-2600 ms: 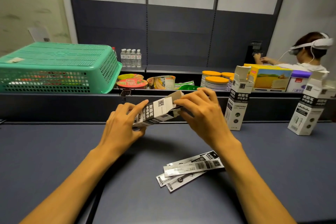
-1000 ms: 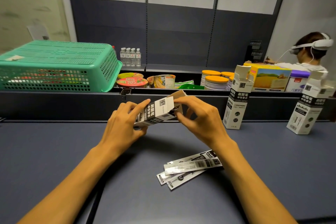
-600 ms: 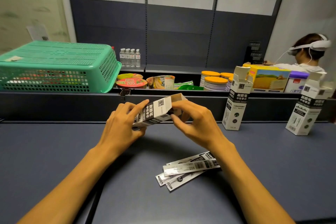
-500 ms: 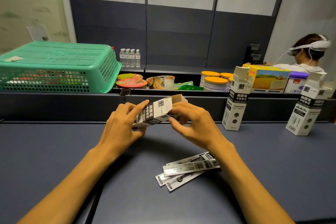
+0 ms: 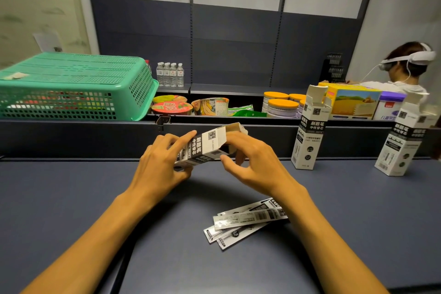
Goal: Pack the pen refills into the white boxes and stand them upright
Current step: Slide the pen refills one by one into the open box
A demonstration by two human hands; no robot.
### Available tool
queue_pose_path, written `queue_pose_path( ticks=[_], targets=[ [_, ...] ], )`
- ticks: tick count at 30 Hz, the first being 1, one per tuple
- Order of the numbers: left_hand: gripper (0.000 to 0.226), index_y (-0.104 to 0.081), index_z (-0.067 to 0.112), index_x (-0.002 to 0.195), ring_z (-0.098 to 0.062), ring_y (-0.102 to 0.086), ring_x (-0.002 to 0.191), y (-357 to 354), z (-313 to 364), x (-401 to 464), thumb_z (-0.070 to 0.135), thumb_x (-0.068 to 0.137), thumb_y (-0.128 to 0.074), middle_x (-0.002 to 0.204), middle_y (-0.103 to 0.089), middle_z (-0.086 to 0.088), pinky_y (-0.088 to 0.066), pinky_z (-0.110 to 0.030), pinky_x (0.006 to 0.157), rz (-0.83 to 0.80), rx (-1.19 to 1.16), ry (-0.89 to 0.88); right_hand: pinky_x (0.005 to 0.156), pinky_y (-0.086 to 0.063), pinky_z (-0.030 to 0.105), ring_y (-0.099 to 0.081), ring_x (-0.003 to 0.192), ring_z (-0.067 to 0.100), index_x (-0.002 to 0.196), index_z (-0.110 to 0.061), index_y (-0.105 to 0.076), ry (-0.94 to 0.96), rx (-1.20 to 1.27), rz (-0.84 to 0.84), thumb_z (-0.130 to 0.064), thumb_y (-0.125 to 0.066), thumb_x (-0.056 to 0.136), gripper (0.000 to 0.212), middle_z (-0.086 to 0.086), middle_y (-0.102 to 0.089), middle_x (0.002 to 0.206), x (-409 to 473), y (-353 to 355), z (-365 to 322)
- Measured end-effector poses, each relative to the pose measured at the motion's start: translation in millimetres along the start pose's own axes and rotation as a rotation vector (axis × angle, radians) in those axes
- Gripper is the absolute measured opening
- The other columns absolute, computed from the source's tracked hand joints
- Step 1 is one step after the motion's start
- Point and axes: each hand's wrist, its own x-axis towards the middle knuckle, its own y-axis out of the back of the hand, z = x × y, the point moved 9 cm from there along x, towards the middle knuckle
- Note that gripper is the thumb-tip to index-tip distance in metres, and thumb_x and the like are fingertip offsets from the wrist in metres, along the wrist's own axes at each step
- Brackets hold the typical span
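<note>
Your left hand (image 5: 162,164) still grips the white box (image 5: 202,148); your right hand (image 5: 253,162) has curled its fingers at the box's open end, thumb now underneath.

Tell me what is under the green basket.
The upturned green basket covers a pile of goods: red, yellow and white patches show through its mesh side. What they are cannot be told, since the mesh hides them. It rests on the dark shelf.

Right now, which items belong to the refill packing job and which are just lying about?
Job: white box held by left hand and right hand; refill packets on the table; two upright boxes.

Lying about: green basket, water bottles, noodle cups, orange-lidded tubs.
</note>
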Motion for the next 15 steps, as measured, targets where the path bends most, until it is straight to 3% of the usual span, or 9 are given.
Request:
queue_pose_path(
  ticks=[6, 9, 15],
  targets=[
    [0.087, -0.043, 0.025, 0.143, -0.020, -0.050, 0.094, -2.0, 0.2, -0.1, 0.022, 0.065, -0.084, 0.108, -0.056, -0.005, -0.050, -0.036, 0.070, -0.009, 0.010, -0.008, 0.076, -0.055, 0.029, -0.059, 0.077, 0.011, 0.135, -0.031, -0.052, -0.033, -0.039, -0.086, -0.048, -0.043, 0.090, 0.049, -0.014, -0.058, 0.132, -1.3, -9.5, 0.4],
    [0.087, -0.043, 0.025, 0.143, -0.020, -0.050, 0.094, -1.6, 0.8, 0.0, 0.022, 0.066, -0.083, 0.107, -0.056, -0.004, -0.051, -0.037, 0.070, -0.004, 0.001, -0.005, 0.074, -0.055, 0.029, -0.057, 0.076, 0.011, 0.137, -0.030, -0.050, -0.032, -0.072, -0.085, -0.045, -0.046, 0.091, 0.048, -0.012, -0.055, 0.135, -0.8, -9.6, -0.3],
    [0.088, -0.044, 0.024, 0.142, -0.021, -0.050, 0.093, -3.6, 0.6, -0.3, 0.019, 0.064, -0.084, 0.106, -0.057, -0.005, -0.050, -0.036, 0.069, -0.009, -0.001, -0.025, 0.083, -0.054, 0.028, -0.061, 0.099, 0.017, 0.137, -0.030, -0.051, -0.045, -0.084, -0.139, -0.046, -0.047, 0.092, 0.048, -0.012, -0.048, 0.143, -1.6, -17.2, 0.3]
  ],
)
